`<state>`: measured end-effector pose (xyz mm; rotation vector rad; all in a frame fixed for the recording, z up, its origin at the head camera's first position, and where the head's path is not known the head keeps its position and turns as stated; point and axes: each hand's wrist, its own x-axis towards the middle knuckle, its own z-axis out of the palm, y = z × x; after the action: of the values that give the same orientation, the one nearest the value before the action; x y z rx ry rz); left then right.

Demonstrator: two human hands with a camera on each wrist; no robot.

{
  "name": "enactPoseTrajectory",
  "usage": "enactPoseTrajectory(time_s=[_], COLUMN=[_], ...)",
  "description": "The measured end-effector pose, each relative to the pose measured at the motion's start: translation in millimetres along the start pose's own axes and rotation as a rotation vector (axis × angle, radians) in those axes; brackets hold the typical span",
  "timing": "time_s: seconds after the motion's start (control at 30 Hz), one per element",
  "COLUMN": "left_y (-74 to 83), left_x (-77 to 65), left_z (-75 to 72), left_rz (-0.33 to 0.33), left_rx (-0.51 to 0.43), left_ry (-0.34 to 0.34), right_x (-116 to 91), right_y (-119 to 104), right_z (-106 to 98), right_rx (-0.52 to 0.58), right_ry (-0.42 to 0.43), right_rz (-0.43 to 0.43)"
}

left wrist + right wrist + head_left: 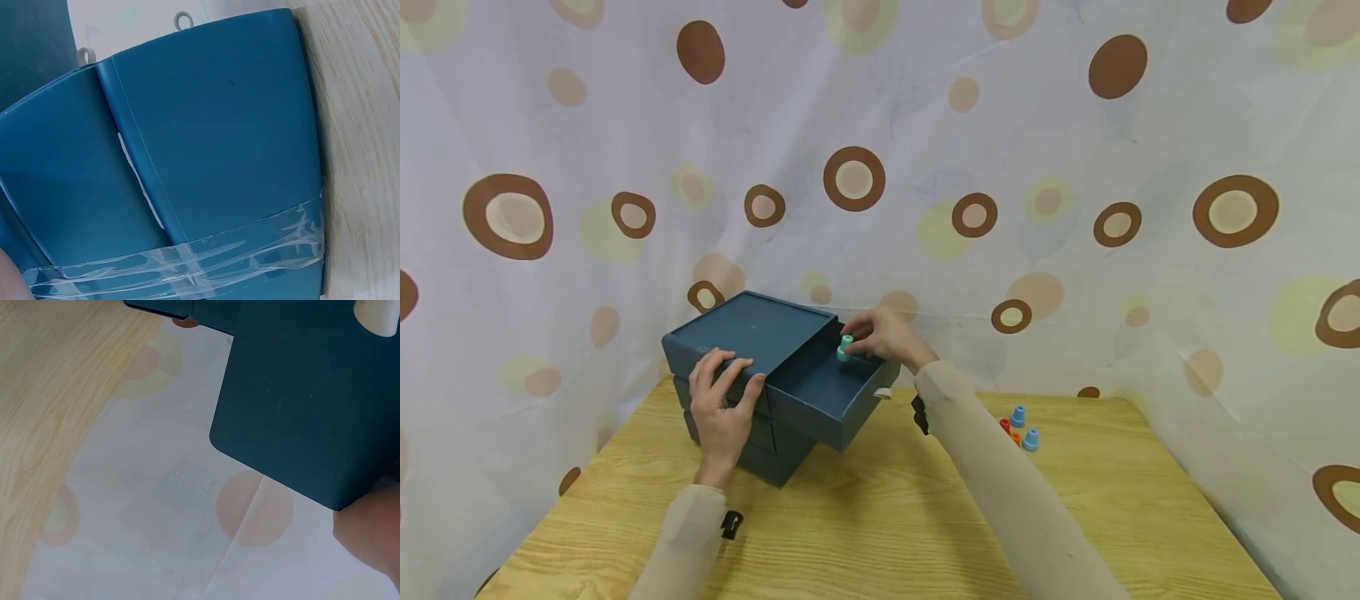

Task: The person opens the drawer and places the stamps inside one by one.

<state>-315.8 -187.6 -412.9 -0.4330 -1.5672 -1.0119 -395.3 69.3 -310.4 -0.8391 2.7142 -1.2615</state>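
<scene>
One small, stepped turquoise peg (845, 349)

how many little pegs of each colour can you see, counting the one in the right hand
Mint green peg, in the right hand: 1
Blue pegs: 2
Red peg: 1
Orange peg: 1
Total in view: 5

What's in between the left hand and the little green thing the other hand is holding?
The blue cabinet's near corner, then part of the open drawer's inside: the head view shows both between left hand and green piece.
</scene>
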Motion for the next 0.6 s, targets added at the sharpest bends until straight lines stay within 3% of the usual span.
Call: enactPoseTrajectory(time_s=[0.3,0.6], left_y=[0.0,-0.2], left_x=[0.3,-0.5], left_z=[-0.1,0.3], left_rz=[0.001,0.001], left_rx=[0.004,0.007], left_ry=[0.001,0.001], right_x=[0.0,-1.4], right_y=[-3.5,-3.5], right_z=[2.5,0.0], right_rx=[-0.095,-0.072], right_ry=[-0.016,-0.049], right_rz=[0.016,0.017])
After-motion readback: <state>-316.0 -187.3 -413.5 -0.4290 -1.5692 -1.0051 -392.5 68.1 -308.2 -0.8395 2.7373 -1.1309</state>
